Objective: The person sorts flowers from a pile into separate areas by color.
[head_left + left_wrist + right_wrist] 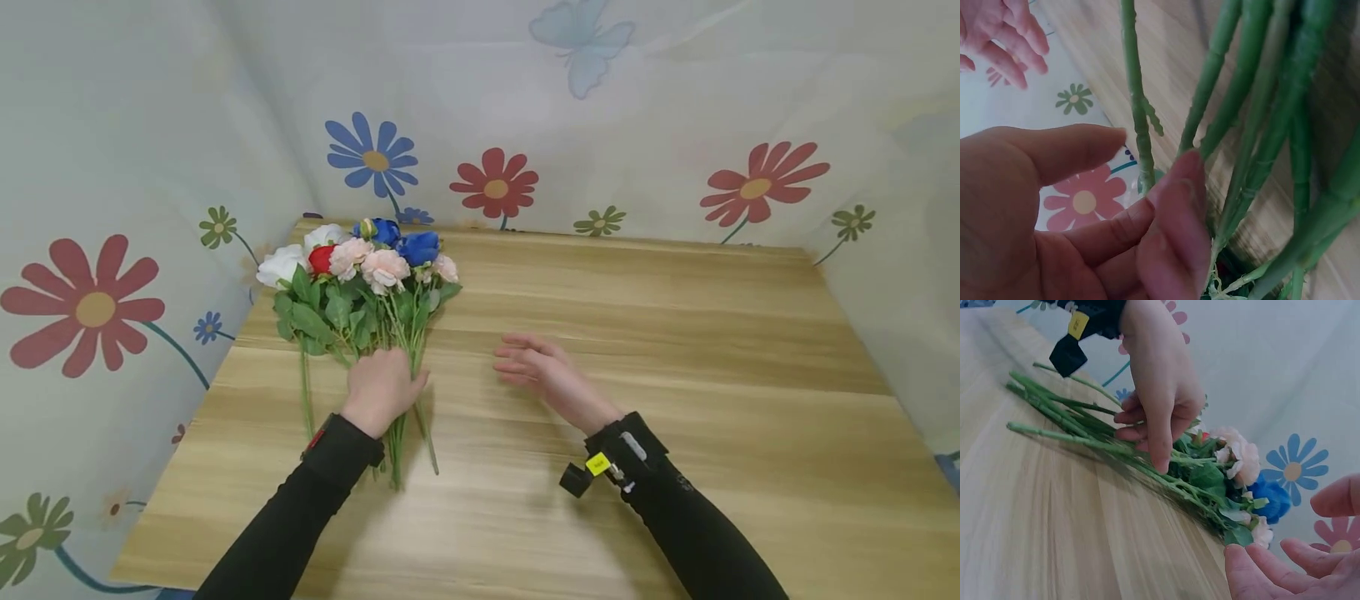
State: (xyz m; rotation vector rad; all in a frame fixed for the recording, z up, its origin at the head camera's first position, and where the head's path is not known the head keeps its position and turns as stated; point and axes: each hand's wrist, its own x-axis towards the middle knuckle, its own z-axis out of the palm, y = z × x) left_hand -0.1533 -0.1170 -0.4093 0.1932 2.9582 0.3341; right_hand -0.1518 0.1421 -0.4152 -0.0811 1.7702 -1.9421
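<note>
Flowers lie bunched on worktop, left of frame centre, L hand relaxed over stems, R hand empty approx. mid-frame; outer stems could prob. scatter if gripped unevenly.

The wood-grain desk looks smooth and faintly glossy; the flower stems, knobbly plastic; the petals, matt cloth.

white, red, pink and blue flowers lie bunched on the table, blooms near its far edge.
</note>
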